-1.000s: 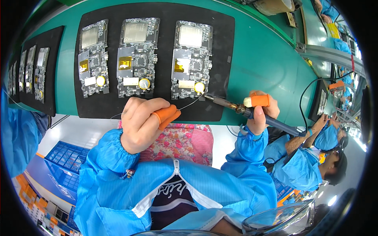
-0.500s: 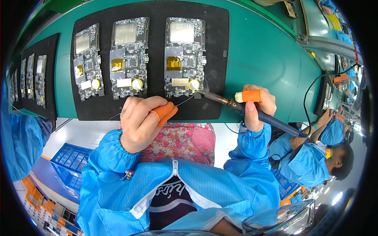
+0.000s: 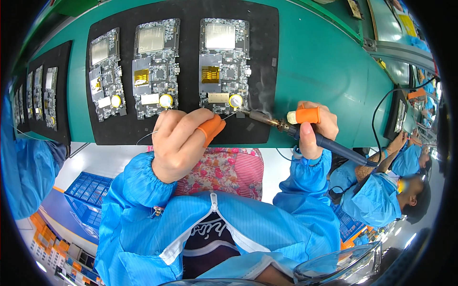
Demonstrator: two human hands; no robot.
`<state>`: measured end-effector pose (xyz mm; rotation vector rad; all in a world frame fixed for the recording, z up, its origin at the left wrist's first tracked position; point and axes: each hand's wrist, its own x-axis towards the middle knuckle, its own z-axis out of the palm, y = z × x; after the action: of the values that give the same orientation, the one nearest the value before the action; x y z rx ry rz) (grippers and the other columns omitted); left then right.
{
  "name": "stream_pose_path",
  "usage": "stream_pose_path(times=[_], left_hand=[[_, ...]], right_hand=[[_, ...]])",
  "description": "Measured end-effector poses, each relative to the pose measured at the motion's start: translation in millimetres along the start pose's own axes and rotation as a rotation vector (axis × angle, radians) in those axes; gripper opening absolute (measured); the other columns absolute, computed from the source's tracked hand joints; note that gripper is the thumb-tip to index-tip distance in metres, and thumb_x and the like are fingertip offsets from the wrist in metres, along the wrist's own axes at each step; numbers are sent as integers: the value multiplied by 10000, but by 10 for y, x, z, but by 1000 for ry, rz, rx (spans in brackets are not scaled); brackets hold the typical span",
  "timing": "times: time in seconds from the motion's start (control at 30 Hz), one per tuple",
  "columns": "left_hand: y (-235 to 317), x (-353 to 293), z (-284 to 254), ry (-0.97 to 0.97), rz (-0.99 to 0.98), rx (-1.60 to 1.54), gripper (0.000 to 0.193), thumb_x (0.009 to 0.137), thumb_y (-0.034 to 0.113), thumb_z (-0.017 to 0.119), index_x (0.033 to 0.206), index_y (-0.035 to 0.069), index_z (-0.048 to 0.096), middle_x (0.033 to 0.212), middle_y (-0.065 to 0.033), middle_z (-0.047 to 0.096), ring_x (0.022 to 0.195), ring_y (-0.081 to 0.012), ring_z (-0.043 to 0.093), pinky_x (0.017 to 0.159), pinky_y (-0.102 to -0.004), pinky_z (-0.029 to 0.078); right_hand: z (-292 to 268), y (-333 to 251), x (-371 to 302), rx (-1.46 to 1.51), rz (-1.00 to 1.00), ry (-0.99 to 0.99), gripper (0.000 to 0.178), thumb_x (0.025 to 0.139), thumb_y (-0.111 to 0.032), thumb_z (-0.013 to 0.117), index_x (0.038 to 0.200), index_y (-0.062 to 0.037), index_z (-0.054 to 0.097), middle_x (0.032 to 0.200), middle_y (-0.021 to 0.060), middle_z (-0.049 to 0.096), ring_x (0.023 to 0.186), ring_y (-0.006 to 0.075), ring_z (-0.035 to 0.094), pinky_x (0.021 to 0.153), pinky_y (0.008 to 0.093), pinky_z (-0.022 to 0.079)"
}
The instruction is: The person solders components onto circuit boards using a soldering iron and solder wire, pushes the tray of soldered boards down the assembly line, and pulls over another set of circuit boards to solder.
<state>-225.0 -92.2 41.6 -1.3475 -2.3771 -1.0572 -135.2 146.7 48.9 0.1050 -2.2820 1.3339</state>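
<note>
My right hand [image 3: 315, 125], with an orange finger cot, is closed round the blue handle of a soldering iron [image 3: 329, 145]. The iron's tip reaches the lower right of the rightmost circuit board [image 3: 224, 59], by a round yellow-rimmed coin cell [image 3: 235, 100]. Thin smoke rises near the tip. My left hand [image 3: 183, 140], also with orange finger cots, pinches a thin solder wire [image 3: 231, 115] whose end runs to the iron's tip. The wire's tail hangs out on the left of that hand. Whether the tip touches the board is too small to tell.
Two more circuit boards [image 3: 155, 66] [image 3: 106, 71] lie on the same black foam mat [image 3: 191, 28]. Another mat with boards [image 3: 49, 95] is at far left. The green bench [image 3: 315, 71] carries both. A black cord [image 3: 381, 107] trails from the iron. A co-worker [image 3: 374, 195] sits at right; blue crates [image 3: 88, 195] stand below.
My left hand has moved right and slightly up, bringing the solder wire closer to the iron's tip; less wire shows beyond the fingers. Smoke now shows more plainly around the iron.
</note>
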Motion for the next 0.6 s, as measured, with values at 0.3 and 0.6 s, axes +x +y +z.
stream_pose_path(times=[0.3,0.6], left_hand=[[48,-49,-110,-33,-179,-109,261,562,-41,769,783,-33,630,887,-107,576,770,-225,581,619,-285,488],[29,-50,-18,-45,-127,-109,259,556,-36,766,778,-42,633,879,-100,586,745,-220,576,598,-282,471]], right_hand=[[41,-43,-25,104,20,149,296,743,-230,556,710,63,588,545,115,507,429,196,466,421,286,352],[71,9,29,26,-94,-34,215,711,-152,558,687,62,558,519,106,463,384,177,408,374,273,295]])
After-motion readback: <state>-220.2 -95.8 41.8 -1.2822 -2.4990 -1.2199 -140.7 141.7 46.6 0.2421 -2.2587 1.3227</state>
